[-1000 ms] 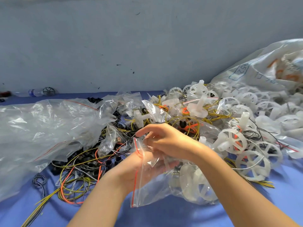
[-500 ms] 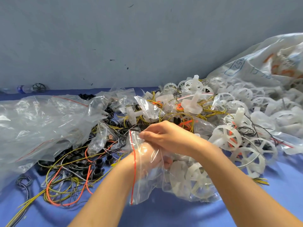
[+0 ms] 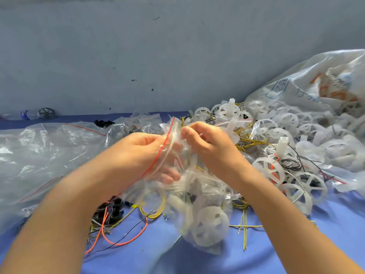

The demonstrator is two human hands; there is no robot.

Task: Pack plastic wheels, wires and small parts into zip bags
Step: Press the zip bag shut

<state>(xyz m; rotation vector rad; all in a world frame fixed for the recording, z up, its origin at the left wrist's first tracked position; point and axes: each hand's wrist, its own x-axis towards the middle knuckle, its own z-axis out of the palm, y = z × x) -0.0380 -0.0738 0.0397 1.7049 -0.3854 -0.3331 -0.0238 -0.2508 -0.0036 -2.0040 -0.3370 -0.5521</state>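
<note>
**Blue tabletop, grey wall behind: zip bag pinched at the mouth by both hands**

Head view. Blue tabletop (image 3: 335,230) runs back to a scuffed grey wall (image 3: 177,56). The zip bag (image 3: 189,196) is dead centre, held up over the clutter.

- Left hand (image 3: 138,153): fingers curled, pinching the lip that carries the red zip strip (image 3: 161,151). Its lower fingers show through the film; inside or behind the bag, cannot tell.
- Right hand (image 3: 211,151): fingers curled, pinching the opposite lip just across from the left thumb. Motion blur there, so exact fingertip contact is unclear.

Key geometry: the mouth sits at the top, between the two hands. The bag's long axis drops from there down and toward the person, slightly right. The red strip slants from upper right to lower left along the left hand. Both hands are on the bag, neither nearer.

The load sits low in the bag: one white wheel (image 3: 209,226) plus yellow wire (image 3: 162,206). Whether the bottom touches the tabletop, cannot tell.

Supply: wheel pile (image 3: 292,159) right of the bag, near the right hand. Loose wires (image 3: 122,242) lower left, beside the left forearm. Big clear bag (image 3: 49,155) far left, white sack (image 3: 316,86) far right.

Judgement: bag looks loaded. Closing the strip is the likely next step, and it turns on lining both lips up between the thumbs.
</note>
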